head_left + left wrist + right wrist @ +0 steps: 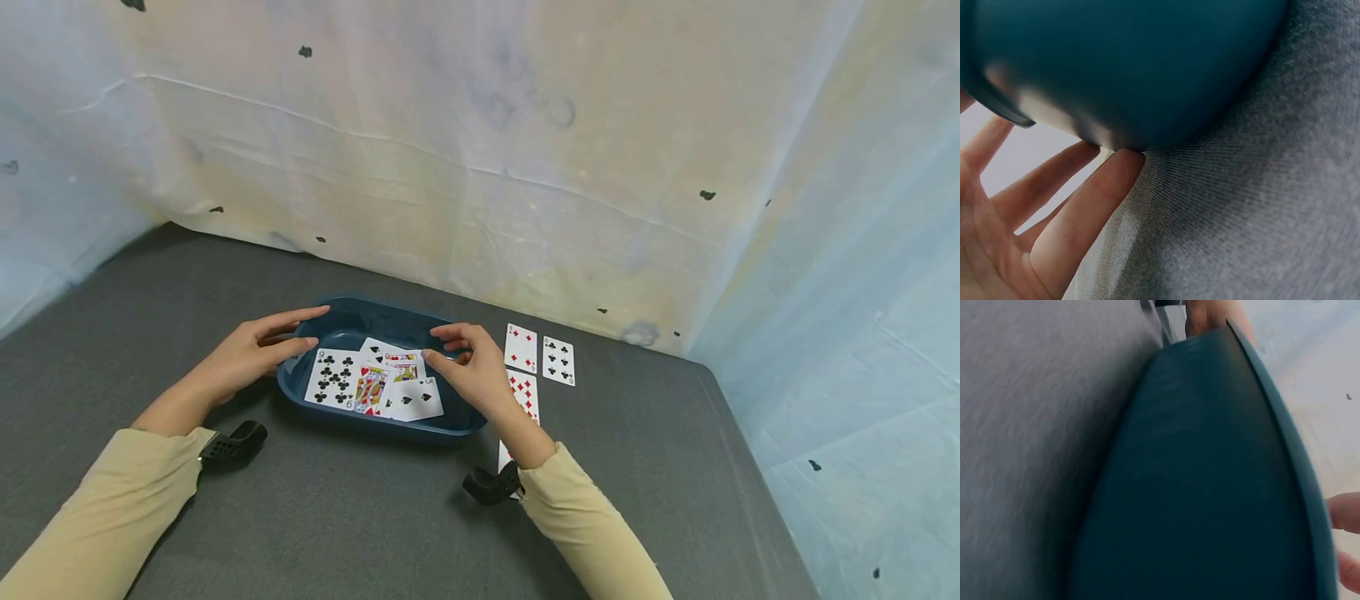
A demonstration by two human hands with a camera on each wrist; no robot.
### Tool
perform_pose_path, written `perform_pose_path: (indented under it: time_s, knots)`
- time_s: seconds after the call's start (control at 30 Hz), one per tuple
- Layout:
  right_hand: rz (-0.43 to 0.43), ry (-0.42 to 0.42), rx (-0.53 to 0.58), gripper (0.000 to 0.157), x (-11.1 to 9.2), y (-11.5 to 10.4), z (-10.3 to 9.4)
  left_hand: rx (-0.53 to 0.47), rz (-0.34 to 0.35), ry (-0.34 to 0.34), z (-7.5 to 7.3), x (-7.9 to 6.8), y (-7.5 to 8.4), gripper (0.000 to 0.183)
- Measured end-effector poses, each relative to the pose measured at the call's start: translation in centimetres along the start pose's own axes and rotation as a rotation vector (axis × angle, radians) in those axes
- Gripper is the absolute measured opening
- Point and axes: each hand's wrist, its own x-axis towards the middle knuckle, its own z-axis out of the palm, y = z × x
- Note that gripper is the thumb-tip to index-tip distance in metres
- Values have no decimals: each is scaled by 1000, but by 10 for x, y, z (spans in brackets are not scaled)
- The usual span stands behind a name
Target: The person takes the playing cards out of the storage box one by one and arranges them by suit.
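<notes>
A dark blue oval basin (375, 427) holds several playing cards, among them a nine of clubs (330, 379), a red face card (371, 387) and a low spade card (411, 400). At its left end is my left hand (258, 354), fingers spread, with the thumb and a finger over the rim. In the left wrist view, fingers (1094, 209) of that hand touch the basin's outer wall. Over the basin's right end hovers my right hand (476, 367), fingers loosely bent, its thumb tip near a card's edge. No card shows between its fingers in the right wrist view.
Right of the basin lie more face-up cards: a four of diamonds (521, 347), a black club card (558, 361) and another diamond card (524, 392). A further card is partly covered by the right wrist. The dark grey tabletop (337, 517) meets a pale curtain (450, 167) behind.
</notes>
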Motion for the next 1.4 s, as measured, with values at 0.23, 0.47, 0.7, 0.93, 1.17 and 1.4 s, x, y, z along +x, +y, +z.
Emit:
perform_pose_path:
  time_s: [0.23, 0.47, 0.7, 0.93, 1.17, 1.4]
  knots:
    - [19, -54, 17, 32, 7, -13, 19, -9, 8, -1, 0, -1, 1, 60]
    - [114, -125, 39, 34, 13, -23, 42, 2, -2, -3, -1, 0, 0, 60]
    - [209, -174, 27, 36, 21, -35, 67, 6, 2, 3, -2, 0, -3, 60]
    - [280, -210, 20, 36, 27, -39, 79, -5, 15, 4, -1, 1, -2, 59]
    - [339, -264, -76, 51, 31, -31, 86, -5, 7, -1, 0, 1, -3, 60]
    - [277, -364, -364, 79, 31, -28, 94, -6, 4, 1, 0, 1, -3, 60]
